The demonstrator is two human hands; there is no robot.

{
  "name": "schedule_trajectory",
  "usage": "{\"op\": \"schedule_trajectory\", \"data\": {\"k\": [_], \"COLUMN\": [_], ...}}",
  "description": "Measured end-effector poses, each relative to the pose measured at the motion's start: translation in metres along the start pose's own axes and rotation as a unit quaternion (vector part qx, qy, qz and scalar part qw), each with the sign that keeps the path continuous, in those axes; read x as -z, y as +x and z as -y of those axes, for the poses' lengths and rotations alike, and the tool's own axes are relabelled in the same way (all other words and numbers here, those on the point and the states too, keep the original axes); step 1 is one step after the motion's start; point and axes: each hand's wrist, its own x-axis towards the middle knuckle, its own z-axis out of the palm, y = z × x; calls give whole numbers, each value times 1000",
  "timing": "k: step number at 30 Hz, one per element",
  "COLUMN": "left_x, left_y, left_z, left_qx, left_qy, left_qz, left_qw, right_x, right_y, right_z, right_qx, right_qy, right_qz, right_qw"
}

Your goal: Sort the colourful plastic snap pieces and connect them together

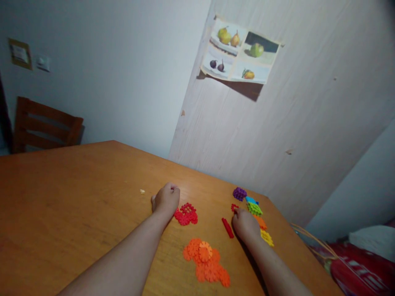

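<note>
- Left hand (pixel 166 200): over desk (pixel 92 197), left of centre, fingers curled in, knuckles up. Can't tell if anything is inside the curl.
- Right hand (pixel 246 224): over right part of desk, fingertips at small red piece (pixel 234 207). Can't tell if it's pinched or only touched.
- Hands well apart, red pile and red stick between them.
- Red pile (pixel 186 214): flat toothed pieces, overlapping, just right of left hand. One at the back shows square openings.
- Red stick (pixel 227 228): long narrow shape, lying slantwise on desk, just left of right hand.
- Orange pile (pixel 205 261): round notched pieces, overlapping, nearer the wearer, between forearms. Lighter orange disc (pixel 205 251) on top.
- Colour groups in a row along right side of desk, far to near: purple group (pixel 240 194), blue group (pixel 252 200), green group (pixel 254 209), orange group (pixel 261 222), yellow group (pixel 267 237). Orange and yellow partly behind right hand and wrist.
- Small pale bits (pixel 142 191): on desk, left of left hand, too small to identify.
- Background: wooden chair (pixel 46 125) beyond desk at left; fruit picture sheet (pixel 240 51) on wall panel; red bag (pixel 361 267) at lower right, beside desk.
</note>
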Motion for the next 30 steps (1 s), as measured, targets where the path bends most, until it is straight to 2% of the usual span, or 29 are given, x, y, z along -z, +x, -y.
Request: {"op": "schedule_trajectory", "data": {"k": [12, 20, 25, 30], "left_x": [-1, -1, -3, 0], "left_y": [0, -1, -1, -4], "left_z": [-1, -1, -1, -4], "left_qx": [-5, 2, 2, 4], "left_qy": [10, 3, -5, -7], "left_qz": [9, 6, 3, 8], "left_qw": [1000, 1000, 1000, 1000], "right_x": [-10, -8, -2, 6], "right_y": [28, 28, 18, -10], "right_z": [-6, -7, 20, 69], "right_qx": [13, 32, 98, 225], "right_qy": [44, 58, 141, 232], "right_qz": [-17, -61, -88, -43], "right_qw": [999, 996, 981, 945]}}
